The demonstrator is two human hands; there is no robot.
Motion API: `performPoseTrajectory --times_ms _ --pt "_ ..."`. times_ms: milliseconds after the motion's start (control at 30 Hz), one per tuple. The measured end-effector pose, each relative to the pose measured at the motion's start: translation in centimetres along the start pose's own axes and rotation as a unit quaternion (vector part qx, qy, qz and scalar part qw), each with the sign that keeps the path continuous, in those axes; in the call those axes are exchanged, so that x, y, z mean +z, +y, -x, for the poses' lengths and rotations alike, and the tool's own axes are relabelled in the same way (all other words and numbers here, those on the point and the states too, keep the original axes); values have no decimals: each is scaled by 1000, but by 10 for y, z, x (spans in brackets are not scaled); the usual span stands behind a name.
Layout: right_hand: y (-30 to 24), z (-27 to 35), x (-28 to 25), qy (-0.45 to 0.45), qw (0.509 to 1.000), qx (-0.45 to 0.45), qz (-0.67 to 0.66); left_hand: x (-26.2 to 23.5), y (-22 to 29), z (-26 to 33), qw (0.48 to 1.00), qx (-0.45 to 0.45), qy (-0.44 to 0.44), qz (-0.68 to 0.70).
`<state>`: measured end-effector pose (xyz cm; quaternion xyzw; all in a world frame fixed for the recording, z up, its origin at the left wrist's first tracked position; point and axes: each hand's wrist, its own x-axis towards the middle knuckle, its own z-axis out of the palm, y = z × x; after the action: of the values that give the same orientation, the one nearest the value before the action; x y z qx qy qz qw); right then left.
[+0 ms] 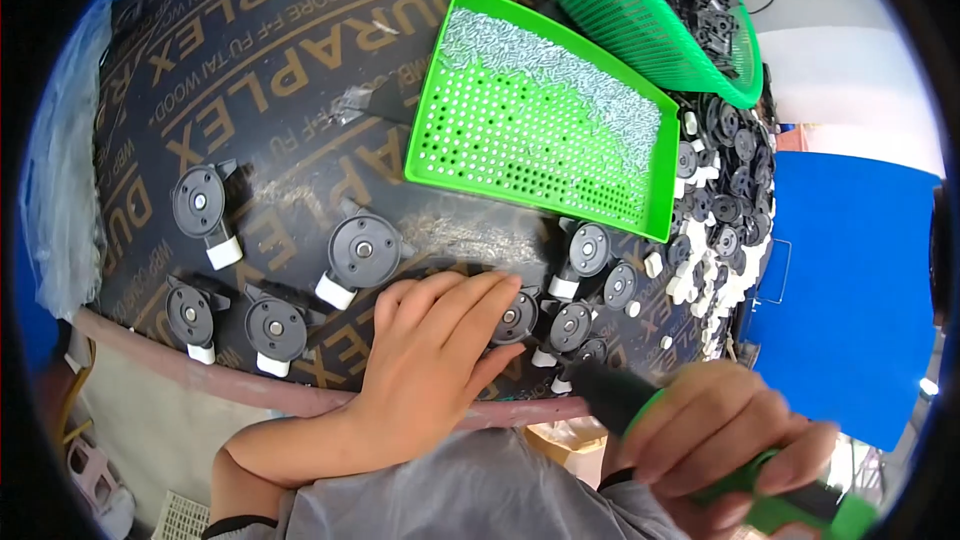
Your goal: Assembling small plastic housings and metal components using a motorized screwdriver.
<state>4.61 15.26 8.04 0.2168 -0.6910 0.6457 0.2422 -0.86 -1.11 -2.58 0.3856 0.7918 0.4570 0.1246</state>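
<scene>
— Green and black, that screwdriver [700, 440]? 
— Yes, the right hand [725, 435] is wrapped around it, tip down by a dark round part [570, 325].
— And the left hand [440, 350]?
— Flat, fingers spread, touching another round part [515, 318]. Beyond lies a green perforated tray [545, 110] of small screws [560, 65].

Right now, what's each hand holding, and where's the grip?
Right hand grips a green-and-black screwdriver by its handle, tip toward the round black parts. Left hand holds nothing; it lies flat, fingertips pressing one black part.
</scene>
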Motion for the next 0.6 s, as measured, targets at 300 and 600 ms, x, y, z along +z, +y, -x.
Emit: performPoseTrajectory --times_ms 300,600 --pt "12 1 0 -82 996 23 -30 1 0 1 1000 1 3 0" --pt "20 -2 -6 -127 988 54 -71 1 1 1 1000 -7 16 -8"
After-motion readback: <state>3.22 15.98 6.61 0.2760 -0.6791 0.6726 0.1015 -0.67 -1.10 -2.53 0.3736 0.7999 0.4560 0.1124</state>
